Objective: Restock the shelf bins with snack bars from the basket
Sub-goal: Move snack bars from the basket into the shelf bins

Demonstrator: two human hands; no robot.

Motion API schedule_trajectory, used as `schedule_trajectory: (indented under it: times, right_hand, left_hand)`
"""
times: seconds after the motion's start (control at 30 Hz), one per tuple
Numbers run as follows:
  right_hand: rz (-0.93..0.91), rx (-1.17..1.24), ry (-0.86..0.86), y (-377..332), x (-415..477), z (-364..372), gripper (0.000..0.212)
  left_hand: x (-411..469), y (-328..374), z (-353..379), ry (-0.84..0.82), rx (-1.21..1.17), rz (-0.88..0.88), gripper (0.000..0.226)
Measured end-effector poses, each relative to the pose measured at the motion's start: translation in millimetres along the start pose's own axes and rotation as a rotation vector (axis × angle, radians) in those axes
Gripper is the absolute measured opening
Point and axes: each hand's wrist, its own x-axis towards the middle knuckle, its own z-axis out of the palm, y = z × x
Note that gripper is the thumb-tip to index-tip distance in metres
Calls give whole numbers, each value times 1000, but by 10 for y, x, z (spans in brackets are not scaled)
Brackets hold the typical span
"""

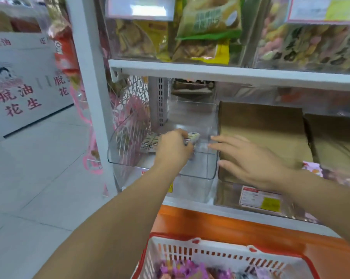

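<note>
White cartons [19, 87] printed with red characters stand on the tiled floor [39, 178], left. Brown cardboard [260, 133] lies right, a price label [259, 200] below it.

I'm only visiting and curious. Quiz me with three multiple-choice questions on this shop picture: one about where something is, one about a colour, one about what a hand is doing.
1. Where is the left hand?
A) inside the clear bin
B) flat on the floor
C) on the top shelf

2. What colour is the rim of the basket?
A) blue
B) red
C) green

3. How is the right hand?
A) wrapped round a bottle
B) clenched in a fist
C) fingers straight, holding nothing

Answers:
1 A: it reaches into the bin, gripping snack bars.
2 B: the rim above the white slotted wall is red.
3 C: its fingers lie stretched out at the bin's right edge.
</note>
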Motion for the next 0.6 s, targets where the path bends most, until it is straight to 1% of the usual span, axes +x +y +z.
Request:
schedule_trajectory:
  times: [0.1,0.2,0.3,0.47,0.53,0.6]
  right_hand:
    - [-58,34,119,96,44,125,46]
    - [-30,96,186,81,37,220,41]
    - [-44,115,224,91,33,234,38]
    - [-52,147,236,116,42,266,37]
    - [-53,156,242,127,36,280,37]
    - [-54,161,256,132,33,284,37]
  left_hand:
    - [301,25,233,-63,-6,-36,33]
    - [509,82,409,-133,-23,-56,33]
    - [706,139,556,-220,34,-15,30]
    - [803,175,723,-531,435,96,34]
    - [776,131,779,-580,583,145,37]
    - [788,61,774,-646,698,141,49]
